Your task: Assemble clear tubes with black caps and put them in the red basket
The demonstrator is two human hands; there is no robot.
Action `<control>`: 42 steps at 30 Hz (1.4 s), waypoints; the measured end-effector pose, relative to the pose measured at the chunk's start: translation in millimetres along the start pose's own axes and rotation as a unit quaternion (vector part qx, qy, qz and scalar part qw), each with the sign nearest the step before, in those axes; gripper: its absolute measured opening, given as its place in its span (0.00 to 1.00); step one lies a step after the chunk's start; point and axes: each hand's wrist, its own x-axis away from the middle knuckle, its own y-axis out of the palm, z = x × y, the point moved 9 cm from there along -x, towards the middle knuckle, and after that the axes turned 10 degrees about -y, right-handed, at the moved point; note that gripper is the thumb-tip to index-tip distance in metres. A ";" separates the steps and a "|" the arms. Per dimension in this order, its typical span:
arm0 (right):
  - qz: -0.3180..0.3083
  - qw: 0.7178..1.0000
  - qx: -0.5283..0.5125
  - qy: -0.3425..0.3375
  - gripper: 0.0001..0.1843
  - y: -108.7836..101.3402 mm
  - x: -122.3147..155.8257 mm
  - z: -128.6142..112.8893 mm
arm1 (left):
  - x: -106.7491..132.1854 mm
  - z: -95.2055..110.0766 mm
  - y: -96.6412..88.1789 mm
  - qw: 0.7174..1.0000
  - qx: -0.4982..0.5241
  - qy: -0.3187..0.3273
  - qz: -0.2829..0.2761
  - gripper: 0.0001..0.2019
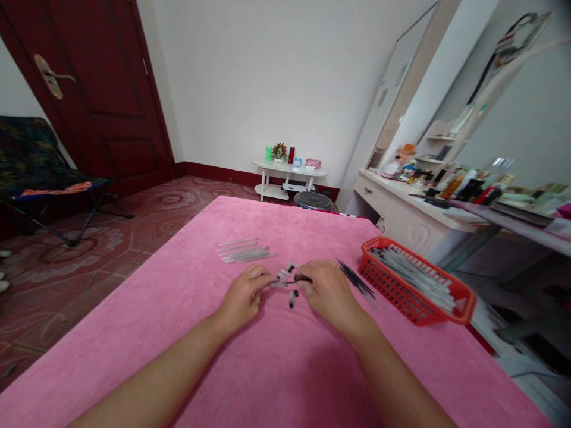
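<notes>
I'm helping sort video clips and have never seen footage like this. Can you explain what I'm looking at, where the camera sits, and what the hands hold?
There is no machine here: these are a person's two bare hands, filmed by a camera worn on their head that looks forward and down. That is why both forearms reach in from the bottom edge.

The left hand and right hand meet over a pink cloth on a table and pinch a thin pen-like stick between them. It is blurred, so I can't tell more. A few small dark and pale pieces lie just by the fingers.

Behind the hands lies a row of clear tubes. To the right are thin black rods and a red basket filled with more tubes.
</notes>
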 end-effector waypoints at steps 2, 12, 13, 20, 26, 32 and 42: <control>0.085 0.996 -0.011 -0.002 0.07 -16.4 -0.1 -3.4 | -0.9 -3.3 -3.7 0.999 0.028 -0.019 0.015 0.16; 0.179 0.977 -0.097 0.058 0.07 -23.9 7.6 31.3 | 0.5 -55.1 -39.8 0.945 0.199 -0.164 0.200 0.10; 0.128 0.985 -0.099 0.063 0.08 -8.1 5.7 34.0 | 1.6 -60.0 -40.8 0.937 0.215 -0.178 0.210 0.10; -0.077 0.995 -0.015 0.058 0.13 58.6 8.6 33.3 | 2.7 -70.1 -39.4 0.927 0.241 -0.187 0.219 0.12; -0.112 0.992 0.008 0.065 0.10 66.0 10.7 33.5 | -0.4 -48.7 -38.4 0.961 0.165 -0.117 0.189 0.10; -0.049 0.992 -0.069 0.089 0.08 56.7 11.0 34.6 | -2.4 -24.0 -32.2 0.983 0.112 -0.035 0.141 0.11; 0.170 0.916 -0.350 0.093 0.08 35.6 3.5 29.3 | -1.1 -10.2 -15.6 0.997 0.042 -0.021 0.063 0.11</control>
